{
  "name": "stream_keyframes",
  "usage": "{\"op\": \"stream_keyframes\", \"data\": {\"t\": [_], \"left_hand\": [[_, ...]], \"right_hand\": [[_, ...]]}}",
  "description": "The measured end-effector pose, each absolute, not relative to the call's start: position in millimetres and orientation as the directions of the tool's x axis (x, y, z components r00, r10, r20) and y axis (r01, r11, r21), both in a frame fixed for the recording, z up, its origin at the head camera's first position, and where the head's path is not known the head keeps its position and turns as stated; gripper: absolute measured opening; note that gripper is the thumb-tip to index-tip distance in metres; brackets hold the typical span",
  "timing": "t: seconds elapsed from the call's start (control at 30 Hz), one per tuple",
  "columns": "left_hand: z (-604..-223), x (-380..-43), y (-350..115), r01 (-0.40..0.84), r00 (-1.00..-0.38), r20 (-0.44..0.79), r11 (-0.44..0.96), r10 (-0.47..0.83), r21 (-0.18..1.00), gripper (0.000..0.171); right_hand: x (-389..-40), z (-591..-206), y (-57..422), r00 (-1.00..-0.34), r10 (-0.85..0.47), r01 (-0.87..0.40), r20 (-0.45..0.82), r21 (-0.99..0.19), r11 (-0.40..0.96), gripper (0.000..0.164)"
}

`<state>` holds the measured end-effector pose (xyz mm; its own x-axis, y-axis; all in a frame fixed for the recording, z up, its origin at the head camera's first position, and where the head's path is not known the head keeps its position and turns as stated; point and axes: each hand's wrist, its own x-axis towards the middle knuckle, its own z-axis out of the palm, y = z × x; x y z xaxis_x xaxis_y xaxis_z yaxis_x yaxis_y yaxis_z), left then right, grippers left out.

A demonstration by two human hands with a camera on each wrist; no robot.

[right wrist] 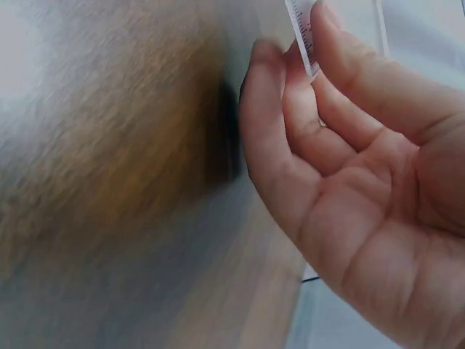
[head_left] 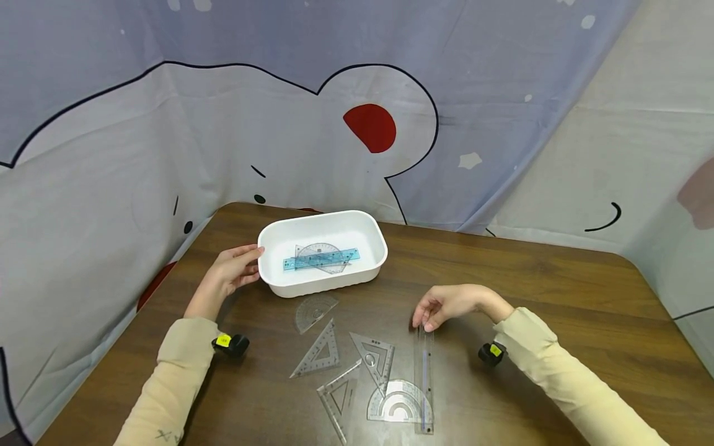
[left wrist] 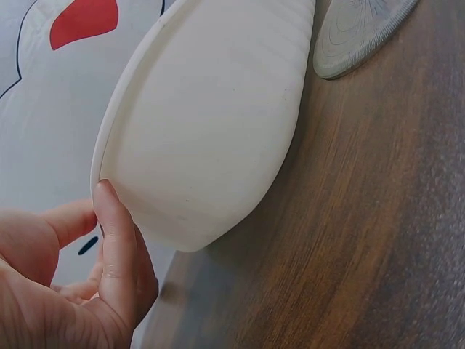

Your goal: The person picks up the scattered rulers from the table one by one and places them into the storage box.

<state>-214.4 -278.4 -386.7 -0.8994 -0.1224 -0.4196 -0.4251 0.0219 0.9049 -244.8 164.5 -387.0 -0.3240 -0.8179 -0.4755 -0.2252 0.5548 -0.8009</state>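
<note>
Hands, two: left hand [head_left: 233,269], thumb and fingers closed over the near rim at one end of the tray; right hand [head_left: 452,305], fingertips drawn together, pinching the far end of a clear ruler. Table [head_left: 558,297], one, brown wood grain, bearing all listed below. White tray [head_left: 323,285], one, oblong, towards the back of the table; contents: blue ruler strips [head_left: 352,254] and a clear protractor [head_left: 309,249], overlapping too closely for a sure count. Clear ruler [head_left: 424,371], one, outside the tray, its near end overlapping a protractor; whether lifted, cannot tell. Set squares, three, clear, loose on the table: one left [head_left: 333,350], one middle [head_left: 368,342], one nearest the wearer [head_left: 329,409]. Protractors, two, loose: one just before the tray [head_left: 315,311], one under or over the ruler [head_left: 390,393]. Status, by judgement: partway; some pieces inside the tray, six outside, the gripped ruler included.
</note>
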Motion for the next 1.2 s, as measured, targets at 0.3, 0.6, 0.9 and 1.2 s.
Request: {"op": "stream_keyframes", "data": {"t": [0.3,0.6,0.9,1.2], "left_hand": [[-387,-214,-279,-0.425,-0.899,-0.418,0.032,-0.129,0.904,0.064],[-387,-214,-278,-0.430,-0.898,-0.422,0.039,-0.126,0.902,0.066],[-388,-214,-279,-0.429,-0.898,-0.420,0.041,-0.134,0.903,0.065],[-388,-216,-279,-0.428,-0.898,-0.420,0.038,-0.130,0.903,0.064]], "right_hand": [[-253,-400,188,-0.232,-0.881,0.015,-0.411,-0.908,0.420,0.026],[-248,-399,194,-0.289,-0.923,0.160,-0.253,-0.964,0.213,0.021],[-240,-392,183,-0.457,-0.869,0.241,-0.191,-0.967,0.086,0.022],[-239,-383,171,-0.532,-0.827,0.311,-0.180,-0.950,0.007,0.030]]}}
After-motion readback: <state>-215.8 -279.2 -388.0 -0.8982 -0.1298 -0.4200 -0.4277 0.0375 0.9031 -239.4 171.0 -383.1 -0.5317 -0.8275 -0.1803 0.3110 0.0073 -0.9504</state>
